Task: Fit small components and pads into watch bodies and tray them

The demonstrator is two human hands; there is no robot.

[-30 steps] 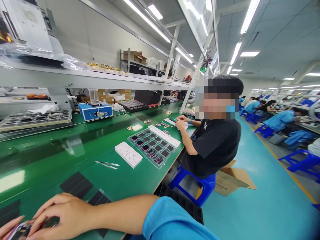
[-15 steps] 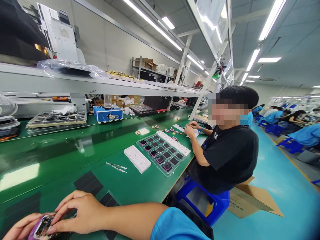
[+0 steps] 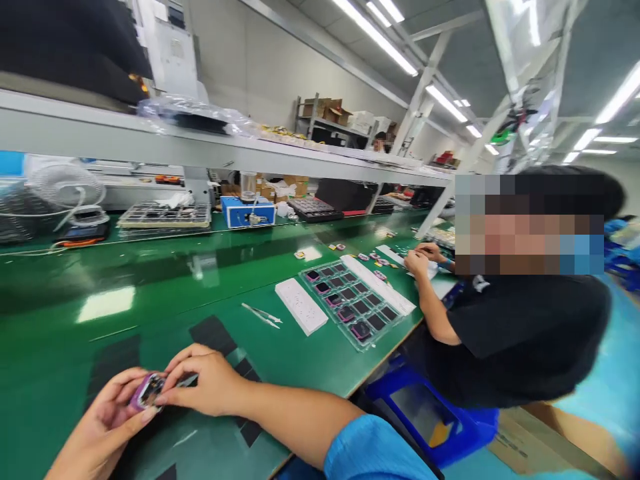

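Observation:
My left hand (image 3: pixel 113 413) is wrapped round a small purple watch case (image 3: pixel 147 392), tilted so that its open inside with dark and metallic parts shows. The fingertips of my right hand (image 3: pixel 200 380) pinch at the case's right edge. A shiny dark bit shows under those fingers, too small to name. Beneath both hands lie black sheets (image 3: pixel 214 335) on the green table (image 3: pixel 165 273). White tweezers (image 3: pixel 262 315) rest beyond my right hand, beside a white block (image 3: pixel 301 307) dotted with tiny pieces.
A clear tray (image 3: pixel 357 340) holds several purple-rimmed watch cases and dark squares. Further right, a co-worker's hands (image 3: pixel 423 259) work near loose small parts (image 3: pixel 380 275). A blue device (image 3: pixel 249 212) and stacked trays (image 3: pixel 165 217) stand under the shelf (image 3: pixel 300 157). A blue stool (image 3: pixel 470 437) is at the right.
The view has swung left and down, so both hands now appear further right and higher. My left hand shows more fully; the purple case stays between my hands.

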